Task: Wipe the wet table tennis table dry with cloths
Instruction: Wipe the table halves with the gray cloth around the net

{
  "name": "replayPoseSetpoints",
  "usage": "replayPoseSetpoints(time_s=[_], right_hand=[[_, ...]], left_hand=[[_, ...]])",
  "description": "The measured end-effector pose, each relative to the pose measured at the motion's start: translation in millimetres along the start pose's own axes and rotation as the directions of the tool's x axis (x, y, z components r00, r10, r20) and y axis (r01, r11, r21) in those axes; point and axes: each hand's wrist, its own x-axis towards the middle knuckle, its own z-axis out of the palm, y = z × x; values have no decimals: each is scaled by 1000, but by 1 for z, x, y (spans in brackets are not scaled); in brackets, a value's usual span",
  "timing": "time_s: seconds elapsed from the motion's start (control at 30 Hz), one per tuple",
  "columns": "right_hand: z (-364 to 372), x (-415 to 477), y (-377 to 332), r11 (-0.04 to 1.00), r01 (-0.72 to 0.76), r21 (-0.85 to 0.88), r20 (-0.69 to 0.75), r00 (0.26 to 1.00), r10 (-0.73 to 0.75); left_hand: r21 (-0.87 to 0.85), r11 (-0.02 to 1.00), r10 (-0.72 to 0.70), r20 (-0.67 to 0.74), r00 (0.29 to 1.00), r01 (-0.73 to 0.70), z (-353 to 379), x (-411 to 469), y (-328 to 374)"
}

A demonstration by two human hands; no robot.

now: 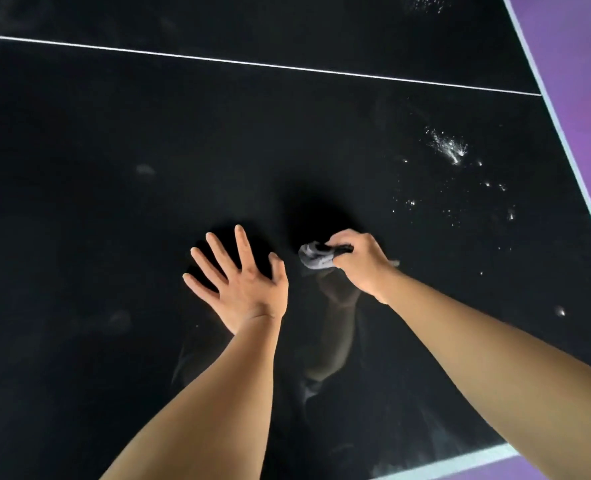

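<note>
On one black table [114,237] | right hand [358,263] grips one grey cloth [315,256] | left hand [244,285] splayed wide

Dim, perhaps overhead light; reflective table [79,220]

Bare left hand [242,289], bare right hand [360,263], bare forearms [218,393]

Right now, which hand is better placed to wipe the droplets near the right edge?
Right: the right hand grips the cloth, nearer the droplets; the left hand is spread and empty.
</note>
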Motion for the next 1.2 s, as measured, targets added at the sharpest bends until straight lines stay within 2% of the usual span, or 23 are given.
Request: replayPoseSetpoints(time_s=[0.17, 0.23, 0.27, 0.3, 0.33, 0.37, 0.4, 0.43, 0.47, 0.5, 0.53, 0.57, 0.63, 0.67, 0.7, 0.77, 0.83, 0.9, 1.0, 1.1, 1.2], right_hand=[[54, -109, 45, 997, -45, -61, 44, 998, 48], [75, -158, 62, 994, -65, -87, 105, 992, 74], [84, -179, 67, 992, -61, -111, 162, 984, 79], [91, -201, 64, 988, -55, -146, 252, 963, 91], [97, -220, 58, 981, -51, -187, 364, 924, 118], [101, -236, 48, 972, -57, -230, 488, 857, 166], [102, -248, 32, 957, -64, -283, 604, 763, 230], [102, -253, 15, 937, -53, -344, 692, 660, 292], [101, -253, -4, 927, -31, -373, 737, 597, 317], [101, -249, -24, 933, -13, -361, 742, 601, 295], [101, -240, -43, 948, -3, -317, 711, 662, 239], [103, -226, -59, 965, 5, -262, 630, 759, 167], [108, -186, -91, 987, 69, -148, 369, 929, -10], [110, -160, -105, 987, 110, -114, 232, 969, -81], [113, -136, -117, 981, 147, -130, 124, 984, -131], [121, -90, -125, 948, 185, -259, 11, 982, -189], [137, -60, -115, 916, 153, -372, -24, 985, -174], [157, -59, -98, 914, 102, -393, -58, 989, -135], [187, -104, -64, 924, 174, -339, -5, 982, -187], [206, -181, -23, 897, 303, -322, 212, 946, -243], [215, -257, 1, 877, 339, -341, 390, 900, -196]], left_hand=[[-133, 990, 55, 88, 995, -43, -19, -4, -8], [-304, 952, 80, 166, 983, -26, -33, -3, -13], [-457, 889, 96, 224, 970, 18, -45, -1, -19], [-629, 773, 123, 278, 953, 83, -61, 1, -29], [-780, 609, 151, 292, 945, 144, -79, 0, -46], [-873, 457, 141, 259, 956, 169, -97, -5, -66], [-906, 392, 80, 206, 975, 159, -113, -12, -94], [-906, 396, -2, 161, 987, 148, -126, -21, -124], [-886, 438, -92, 125, 988, 153, -133, -30, -157], [-853, 497, -165, 91, 982, 162, -135, -38, -192], [-809, 561, -217, 59, 974, 174, -133, -47, -224], [-765, 617, -256, 26, 966, 184, -129, -56, -253], [-643, 735, -303, -24, 953, 217, -116, -76, -295], [-562, 790, -316, -28, 948, 246, -109, -88, -308], [-489, 830, -317, -16, 948, 269, -104, -100, -316], [-363, 899, -249, 32, 968, 244, -91, -123, -327], [-263, 949, -162, 77, 984, 177, -81, -134, -336], [-225, 962, -131, 108, 985, 153, -76, -133, -342], [-207, 967, -120, 129, 984, 146, -74, -131, -342], [-253, 955, -131, 108, 986, 154, -76, -132, -334], [-338, 918, -183, 110, 977, 210, -86, -128, -325]])
